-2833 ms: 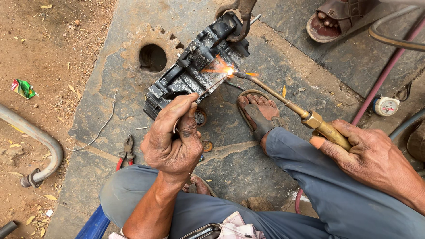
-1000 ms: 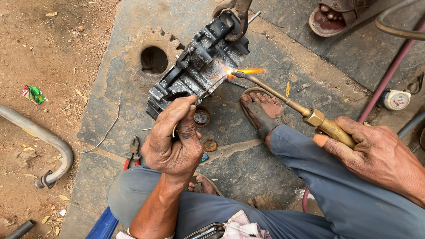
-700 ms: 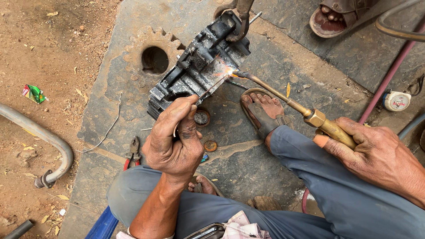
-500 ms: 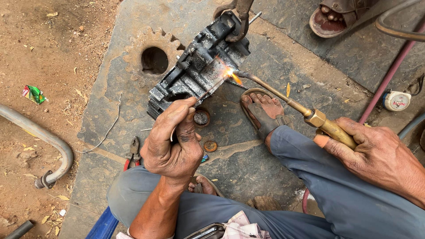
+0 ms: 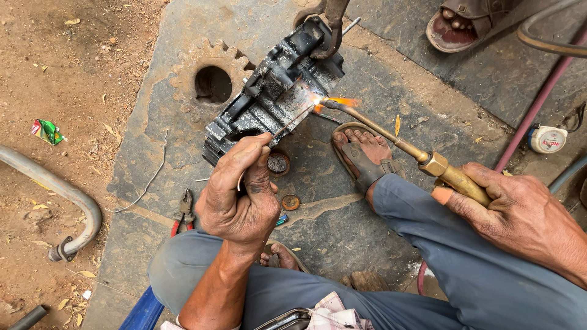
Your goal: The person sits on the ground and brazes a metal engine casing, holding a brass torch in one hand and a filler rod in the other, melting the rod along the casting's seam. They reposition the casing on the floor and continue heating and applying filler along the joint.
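A dark metal casting (image 5: 275,91) lies on a grey steel plate (image 5: 379,61). My left hand (image 5: 241,195) pinches a thin filler rod (image 5: 287,122) whose tip touches the glowing spot on the casting. My right hand (image 5: 513,208) grips a brass gas torch (image 5: 403,143); its orange flame (image 5: 333,102) plays on the same spot at the casting's right edge. A metal clamp tool (image 5: 327,27) held from above grips the casting's far end.
A large rusty gear (image 5: 211,76) lies on the plate left of the casting. Pliers (image 5: 182,211), two small round tins (image 5: 280,164), my sandalled foot (image 5: 364,153), another person's foot (image 5: 455,24), hoses (image 5: 538,101) and a bent pipe (image 5: 67,195) surround the work.
The torch flame and rod tip have shifted slightly along the casting's edge; the flame flickered shorter and longer. Both hands hold nearly the same positions.
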